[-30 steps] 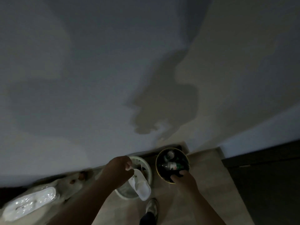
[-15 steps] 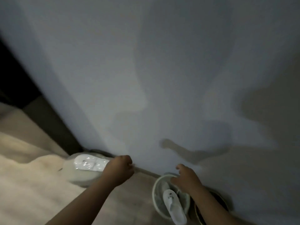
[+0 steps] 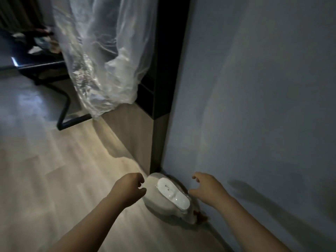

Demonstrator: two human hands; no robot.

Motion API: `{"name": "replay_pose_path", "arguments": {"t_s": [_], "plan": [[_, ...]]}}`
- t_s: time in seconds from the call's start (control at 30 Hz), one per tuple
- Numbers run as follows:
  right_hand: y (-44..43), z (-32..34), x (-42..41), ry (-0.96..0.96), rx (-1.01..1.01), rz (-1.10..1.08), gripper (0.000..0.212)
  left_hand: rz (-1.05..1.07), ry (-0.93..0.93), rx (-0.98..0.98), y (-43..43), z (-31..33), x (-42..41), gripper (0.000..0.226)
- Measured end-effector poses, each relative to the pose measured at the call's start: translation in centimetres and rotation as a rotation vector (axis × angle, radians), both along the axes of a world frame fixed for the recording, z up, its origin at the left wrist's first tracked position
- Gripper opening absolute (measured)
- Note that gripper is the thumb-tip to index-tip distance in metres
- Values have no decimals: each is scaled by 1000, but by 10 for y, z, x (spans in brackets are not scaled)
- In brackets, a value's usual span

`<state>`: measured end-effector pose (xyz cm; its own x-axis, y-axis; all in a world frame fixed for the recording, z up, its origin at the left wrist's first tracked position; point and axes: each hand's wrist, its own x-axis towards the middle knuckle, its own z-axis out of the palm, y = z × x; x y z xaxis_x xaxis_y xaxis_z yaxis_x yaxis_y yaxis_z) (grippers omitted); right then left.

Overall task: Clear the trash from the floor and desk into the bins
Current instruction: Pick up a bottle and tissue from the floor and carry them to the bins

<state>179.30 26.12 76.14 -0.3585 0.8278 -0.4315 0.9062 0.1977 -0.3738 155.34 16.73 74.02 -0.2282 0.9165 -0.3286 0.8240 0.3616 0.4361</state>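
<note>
A pale rounded bundle (image 3: 154,202) lies on the floor (image 3: 54,179), tucked against the foot of the wall (image 3: 254,106), just at the corner where a dark upright frame (image 3: 171,79) meets it. Its skin looks like soft, cloudy plastic. On top sits a glossy white oblong piece (image 3: 172,193) with smooth rounded ends. Small reddish-brown bits (image 3: 199,215) show at its near end.

The left hand (image 3: 130,188) hovers just beside the bundle's left edge, fingers curled in and gripping nothing. The right hand (image 3: 207,190) is on the other side, fingers spread and gently bent, empty. Its thumb overlaps the bundle's rim, and I cannot tell whether it touches.

The floor is pale wood-look planks, matte, with broad open room to the left. The wall is flat and blue-grey. A crinkled clear plastic sheet (image 3: 109,60) hangs down above a light wooden panel (image 3: 131,133), beside a black bent metal leg (image 3: 63,115).

Half a second ago the bundle lay left of the left hand, and the right hand was over a pale bin holding a white slipper. Now the bundle lies between the hands and the bins are out of view.
</note>
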Motion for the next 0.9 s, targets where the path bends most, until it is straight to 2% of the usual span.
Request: {"name": "replay_pose_path", "arguments": {"t_s": [0.17, 0.37, 0.53, 0.73, 0.9], "plan": [[47, 14, -101, 43, 15, 244, 61, 200, -49, 6, -1, 10, -69, 35], [103, 42, -235, 113, 45, 557, 55, 489, -9, 25, 3, 41, -148, 34], [126, 69, -342, 200, 85, 750, 63, 693, 35, 79, -3, 60, -213, 32], [122, 85, -457, 237, 136, 932, 61, 822, 73, 129, -14, 64, -296, 34], [103, 96, -575, 264, 212, 1006, 60, 863, 122, 171, -31, 78, -400, 36]]}}
